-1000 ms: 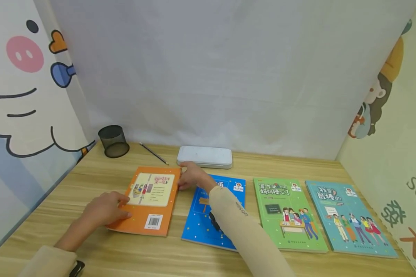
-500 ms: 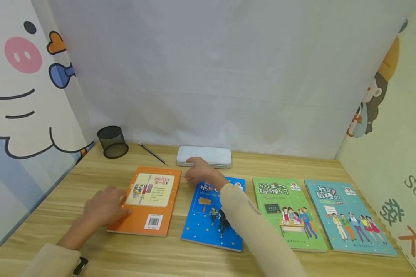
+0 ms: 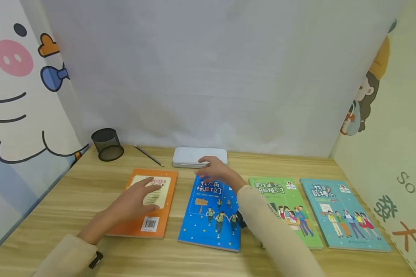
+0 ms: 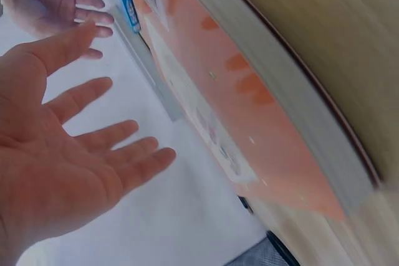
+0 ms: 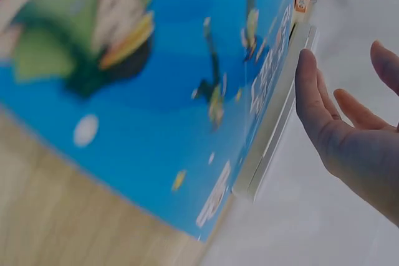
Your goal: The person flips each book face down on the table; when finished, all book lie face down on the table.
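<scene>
My left hand point(image 3: 133, 202) hovers over the orange book point(image 3: 169, 198), fingers spread and holding nothing. That book lies with its barcode side up. In the left wrist view a gap separates the left hand point(image 4: 68, 147) from the orange book point(image 4: 230, 104). Above the top edge of the blue book point(image 3: 208, 231) is my right hand point(image 3: 222, 172), its fingers loosely bent around nothing. The right wrist view has the right hand point(image 5: 349, 135) beyond the blue book point(image 5: 156, 154), apart from the cover. The forearm hides part of the green book point(image 3: 277, 188).
A teal book point(image 3: 346, 215) ends the row at the right. A white tin case point(image 3: 190, 156) lies at the back, near a pencil point(image 3: 149, 155) and a black mesh pen cup point(image 3: 107, 144). A white cloth point(image 3: 201, 77) hangs behind the table.
The right hand has left the orange book's edge and moved right, over the blue book. The left hand has lifted off the orange book and shifted right. The books have stayed in place.
</scene>
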Demonstrator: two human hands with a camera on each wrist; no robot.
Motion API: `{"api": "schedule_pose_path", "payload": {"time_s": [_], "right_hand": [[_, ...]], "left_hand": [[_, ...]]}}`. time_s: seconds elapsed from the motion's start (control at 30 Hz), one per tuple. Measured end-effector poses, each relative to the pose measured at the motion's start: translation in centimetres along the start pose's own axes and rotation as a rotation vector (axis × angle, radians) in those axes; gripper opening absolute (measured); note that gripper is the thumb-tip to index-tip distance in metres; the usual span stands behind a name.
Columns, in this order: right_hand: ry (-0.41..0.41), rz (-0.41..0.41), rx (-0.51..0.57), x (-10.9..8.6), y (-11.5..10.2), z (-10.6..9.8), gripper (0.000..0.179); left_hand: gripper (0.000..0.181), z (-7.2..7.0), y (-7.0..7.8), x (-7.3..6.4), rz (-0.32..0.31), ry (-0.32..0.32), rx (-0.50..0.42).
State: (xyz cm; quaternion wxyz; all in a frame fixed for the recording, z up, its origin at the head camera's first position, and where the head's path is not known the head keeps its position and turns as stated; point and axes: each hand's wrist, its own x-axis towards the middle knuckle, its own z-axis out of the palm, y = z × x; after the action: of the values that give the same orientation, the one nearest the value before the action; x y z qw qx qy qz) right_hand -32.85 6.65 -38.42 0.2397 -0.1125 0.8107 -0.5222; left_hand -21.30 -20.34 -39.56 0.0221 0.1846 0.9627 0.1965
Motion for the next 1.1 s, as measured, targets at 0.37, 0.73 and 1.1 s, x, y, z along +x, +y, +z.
{"api": "schedule_pose_path", "payload": {"time_s": [0.37,0.73,1.1], "right_hand": [[0.084,0.001,-0.102,-1.5,1.5,-2.4,0.059],[0.152,0.026,-0.164,-2.8,3.4,-4.5,0.052],[0.191,0.035,-0.245,-3.9,4.2,-6.1,0.048]], "left_hand": [[0.054,1.9,3.0,2.0,0.161,-0.086,-0.013],[0.061,3.2,4.8,2.8,0.292,-0.265,-0.042],[0.067,4.3,6.3,3.0,0.393,-0.347,0.005]]}}
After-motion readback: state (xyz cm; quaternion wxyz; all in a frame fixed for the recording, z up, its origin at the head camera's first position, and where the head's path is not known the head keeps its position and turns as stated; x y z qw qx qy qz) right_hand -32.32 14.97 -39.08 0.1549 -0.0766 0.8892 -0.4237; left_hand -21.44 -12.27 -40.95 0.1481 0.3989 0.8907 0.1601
